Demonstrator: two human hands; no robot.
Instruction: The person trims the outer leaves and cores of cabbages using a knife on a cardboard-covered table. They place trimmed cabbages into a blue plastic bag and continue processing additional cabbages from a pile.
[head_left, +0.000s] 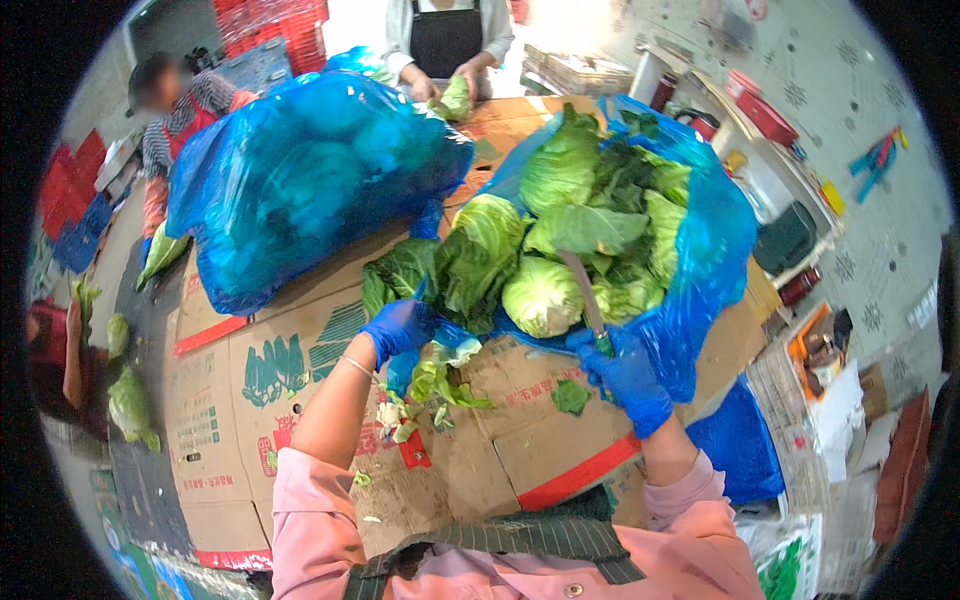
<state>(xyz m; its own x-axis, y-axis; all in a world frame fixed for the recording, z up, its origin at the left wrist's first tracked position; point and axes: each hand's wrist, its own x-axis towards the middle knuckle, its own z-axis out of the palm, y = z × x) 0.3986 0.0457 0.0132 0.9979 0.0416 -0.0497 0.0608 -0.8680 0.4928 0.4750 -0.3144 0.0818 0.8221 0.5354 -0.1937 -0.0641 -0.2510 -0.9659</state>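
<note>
My right hand (626, 375), in a blue glove, is closed around the green handle of a knife (583, 292), its curved blade pointing up over the cabbages. My left hand (400, 328), also blue-gloved, is at the edge of the dark outer leaves (401, 274) beside a pointed cabbage (484, 247); whether its fingers grip a leaf or the bag is unclear. A paler cabbage (544, 296) lies just beyond the knife hand. Several more cabbages and loose leaves rest on the opened blue plastic bag (716, 247). Leaf scraps (442, 379) lie on the cardboard below my left hand.
A full, blue plastic bag (315, 180) stands at the left on the cardboard-covered table (555, 450). Across the table a person (450, 45) handles a cabbage (454, 99). Two co-workers are at the left, near more cabbages (131, 409). Shelves (780, 172) with containers stand at the right.
</note>
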